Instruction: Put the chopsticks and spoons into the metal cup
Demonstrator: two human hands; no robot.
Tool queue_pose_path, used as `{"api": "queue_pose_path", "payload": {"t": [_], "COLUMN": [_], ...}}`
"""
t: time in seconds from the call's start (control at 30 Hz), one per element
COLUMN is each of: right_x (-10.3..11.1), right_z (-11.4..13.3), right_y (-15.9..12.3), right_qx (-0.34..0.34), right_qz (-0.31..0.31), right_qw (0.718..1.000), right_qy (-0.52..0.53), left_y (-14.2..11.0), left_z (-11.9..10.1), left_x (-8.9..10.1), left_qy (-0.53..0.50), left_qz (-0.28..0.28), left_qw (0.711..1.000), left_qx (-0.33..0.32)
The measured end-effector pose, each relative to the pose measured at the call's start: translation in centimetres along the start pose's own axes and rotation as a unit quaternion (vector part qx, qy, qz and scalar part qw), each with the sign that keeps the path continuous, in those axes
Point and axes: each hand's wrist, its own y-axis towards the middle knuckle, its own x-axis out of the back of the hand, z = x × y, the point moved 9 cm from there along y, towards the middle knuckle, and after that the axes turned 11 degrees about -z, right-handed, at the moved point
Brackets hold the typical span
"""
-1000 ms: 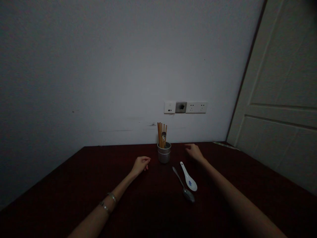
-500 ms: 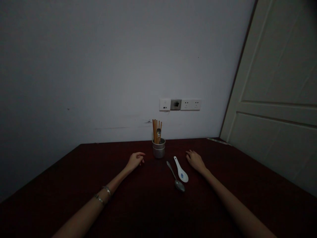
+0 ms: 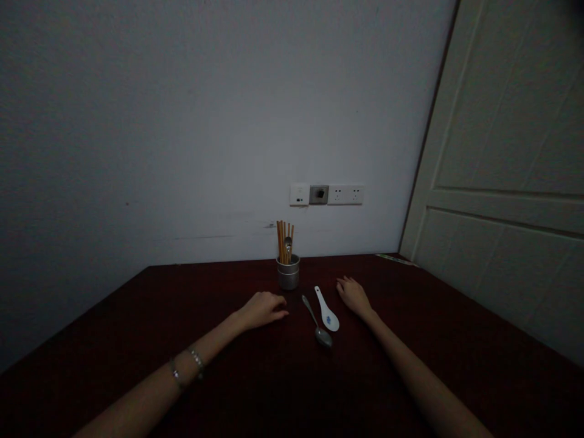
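Observation:
My left hand [image 3: 263, 309] is over the table in front of the metal cup [image 3: 288, 277], thumb and fingers apart and nothing between them. Just right of its fingertips lies a metal spoon [image 3: 323, 337], bowl toward me. Beside that is a white ceramic soup spoon [image 3: 326, 311] with a blue mark in its bowl. My right hand [image 3: 354, 295] rests palm down on the table to the right of the soup spoon, fingers stretched out, holding nothing. Several wooden chopsticks [image 3: 281, 242] and a small metal spoon [image 3: 288, 244] stand upright in the cup.
The dark red table [image 3: 191, 304] meets a pale wall [image 3: 205, 134] at the back. Switches and sockets [image 3: 345, 194] are set in the wall. A white panelled door [image 3: 497, 152] stands at the right. A thin strip [image 3: 396, 260] lies near the table's back right corner.
My left hand has moved right toward the metal spoon, its fingers reaching out more. My right hand stays on the table. The view has shifted slightly.

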Motion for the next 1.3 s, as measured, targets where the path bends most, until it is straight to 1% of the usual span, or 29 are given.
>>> {"api": "queue_pose_path", "payload": {"t": [0.1,0.2,0.3,0.37,0.47,0.57,0.7,0.83,1.03,1.17,1.3], "right_x": [-0.2,-0.2,0.0,0.0,-0.2,-0.2,-0.2,-0.3,0.4,0.5,0.1], "right_z": [0.1,0.0,0.0,0.1,0.1,-0.1,-0.2,-0.2,0.1,0.1,-0.1], "right_y": [0.0,0.1,0.1,0.1,0.1,0.1,0.0,0.0,-0.1,-0.2,-0.1], "right_qx": [0.008,0.006,0.006,0.014,0.015,0.005,0.001,0.003,0.003,0.0,-0.007], "right_qz": [0.001,-0.001,-0.011,-0.012,-0.006,-0.011,-0.019,-0.014,-0.016,-0.014,-0.009], "right_qw": [1.0,1.0,1.0,1.0,1.0,1.0,1.0,1.0,1.0,0.999,0.999], "right_qy": [0.005,0.008,-0.001,-0.003,-0.001,0.002,0.009,0.016,0.016,0.03,0.034], "left_y": [0.8,1.6,2.0,2.1,2.0,1.9,1.8,1.8,1.6,1.5,1.9], "left_z": [-3.1,-5.5,-7.1,-7.7,-8.1,-8.1,-8.5,-8.6,-8.7,-9.0,-9.2], "left_x": [-1.6,-3.1,-4.0,-4.3,-4.7,-4.8,-5.2,-5.8,-6.2,-5.7,-3.7], "left_qy": [0.022,0.07,0.102,0.118,0.142,0.154,0.162,0.159,0.188,0.209,0.191], "left_qz": [0.019,0.039,0.039,0.034,0.031,0.028,0.045,0.057,0.044,0.055,0.04], "left_qw": [0.997,0.989,0.978,0.971,0.961,0.957,0.95,0.947,0.934,0.928,0.935], "left_qx": [-0.065,-0.126,-0.178,-0.207,-0.237,-0.244,-0.263,-0.273,-0.301,-0.304,-0.295]}}
